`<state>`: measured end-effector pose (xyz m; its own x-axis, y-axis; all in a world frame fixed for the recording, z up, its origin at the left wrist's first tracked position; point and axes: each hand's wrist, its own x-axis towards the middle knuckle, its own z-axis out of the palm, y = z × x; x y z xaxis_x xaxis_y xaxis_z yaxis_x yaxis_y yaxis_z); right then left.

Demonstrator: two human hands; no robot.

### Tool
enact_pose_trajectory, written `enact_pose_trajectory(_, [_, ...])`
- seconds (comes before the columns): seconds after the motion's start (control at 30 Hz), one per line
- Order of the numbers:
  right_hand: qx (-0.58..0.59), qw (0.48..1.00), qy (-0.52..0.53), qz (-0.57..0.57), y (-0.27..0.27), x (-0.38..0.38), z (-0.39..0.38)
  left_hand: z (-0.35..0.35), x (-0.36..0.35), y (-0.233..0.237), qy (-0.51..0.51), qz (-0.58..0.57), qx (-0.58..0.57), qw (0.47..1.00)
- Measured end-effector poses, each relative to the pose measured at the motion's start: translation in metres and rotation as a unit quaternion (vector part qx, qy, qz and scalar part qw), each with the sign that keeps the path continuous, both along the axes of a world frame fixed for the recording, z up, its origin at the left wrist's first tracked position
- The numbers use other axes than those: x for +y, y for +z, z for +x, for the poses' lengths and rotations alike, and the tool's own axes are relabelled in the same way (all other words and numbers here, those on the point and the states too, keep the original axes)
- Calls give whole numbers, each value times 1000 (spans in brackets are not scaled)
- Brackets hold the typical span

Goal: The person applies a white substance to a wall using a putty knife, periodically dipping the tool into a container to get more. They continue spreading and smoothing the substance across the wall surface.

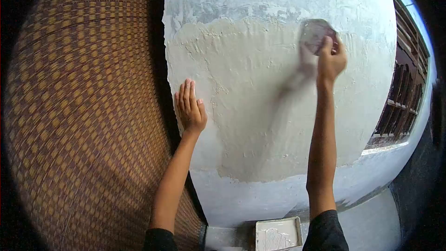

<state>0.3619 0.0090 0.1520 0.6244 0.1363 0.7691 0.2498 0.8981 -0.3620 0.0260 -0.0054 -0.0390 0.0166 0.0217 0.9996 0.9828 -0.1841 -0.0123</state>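
Note:
My right hand is raised high against a wall and grips a flat grey scraper blade pressed on the surface. A broad patch of beige filler covers the middle of the pale wall. My left hand lies flat on the wall near its left edge, fingers together and pointing up, holding nothing.
A woven brown and yellow mat hangs to the left of the wall edge. A white tray with filler stands below, between my arms. A barred wooden window is at the right.

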Motion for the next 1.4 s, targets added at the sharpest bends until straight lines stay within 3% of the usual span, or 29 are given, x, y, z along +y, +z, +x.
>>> enact_pose_trajectory(0.1, [30, 997, 30, 59, -8, 4, 18, 6, 3, -10, -8, -3, -27, 1000])
enact_pose_trajectory(0.23, [-238, 970, 20, 45, -47, -16, -58, 16, 3, -16, -33, -11, -54, 998])
enact_pose_trajectory(0.3, [-324, 942, 5, 89, -65, -13, -92, 22, -2, -17, -43, -15, -64, 997])
enact_pose_trajectory(0.4, [-246, 962, -21, 119, -54, 15, -74, 27, -13, -13, -47, -32, -63, 996])
enact_pose_trajectory(0.47, [-132, 990, 49, 9, -40, 4, -30, 29, -21, -13, -40, -67, -62, 995])
enact_pose_trajectory(0.5, [-97, 995, -12, 18, -36, 13, -3, 31, -24, -13, -39, -66, -62, 995])
enact_pose_trajectory(0.57, [2, 1000, -17, -15, -34, 27, 38, 31, -25, -15, -40, -84, -70, 993])
enact_pose_trajectory(0.63, [30, 996, 81, -2, -33, 7, 43, 36, -25, -17, -42, -73, -78, 993])
enact_pose_trajectory(0.73, [-89, 990, 94, 55, -37, 4, 13, 40, -20, -17, -48, -53, -90, 993])
enact_pose_trajectory(0.83, [-212, 975, 56, 34, -40, -3, -9, 41, -20, -17, -54, -47, -93, 993])
enact_pose_trajectory(0.9, [-190, 981, 35, 24, -34, 6, 6, 40, -24, -18, -57, -48, -90, 993])
enact_pose_trajectory(0.97, [-50, 999, 4, 4, -27, 20, 28, 37, -28, -18, -46, -83, -91, 991])
enact_pose_trajectory(1.0, [-30, 997, 53, -40, -25, 1, 34, 36, -28, -18, -47, -80, -94, 991])
enact_pose_trajectory(1.1, [-83, 993, 85, -1, -27, -2, 27, 35, -27, -19, -57, -77, -83, 992])
enact_pose_trajectory(1.13, [-120, 990, 37, 67, -26, -1, 16, 36, -26, -19, -55, -68, -85, 993])
enact_pose_trajectory(1.23, [-181, 983, 27, -11, -31, 0, 10, 38, -25, -20, -57, -61, -89, 993])
enact_pose_trajectory(1.4, [-61, 996, 49, -35, -26, 1, 33, 35, -29, -22, -64, -75, -93, 991])
